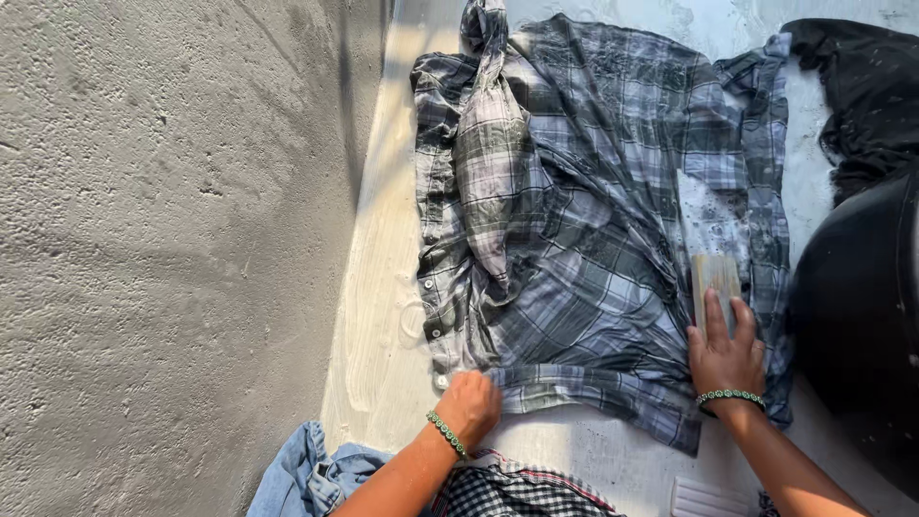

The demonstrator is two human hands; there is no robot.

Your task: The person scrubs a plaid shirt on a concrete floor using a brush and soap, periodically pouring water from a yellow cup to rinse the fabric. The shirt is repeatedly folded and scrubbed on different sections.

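Down on the wet concrete slab (383,316), a grey plaid shirt (584,220) lies spread flat. Left hand (471,402), clenched, pins the shirt's near hem. Right hand (726,354) grips a scrub brush (716,278) near the shirt's right edge. Bare slab runs along the left edge beside a rough wall (163,239); a black tub (857,316) crowds the right.

Shirt (593,220) spread flat on the slab (383,316), wall (163,249) to its left, tub (857,325) to its right, brush (717,280) on the shirt's right side, another garment (866,86) behind the tub.
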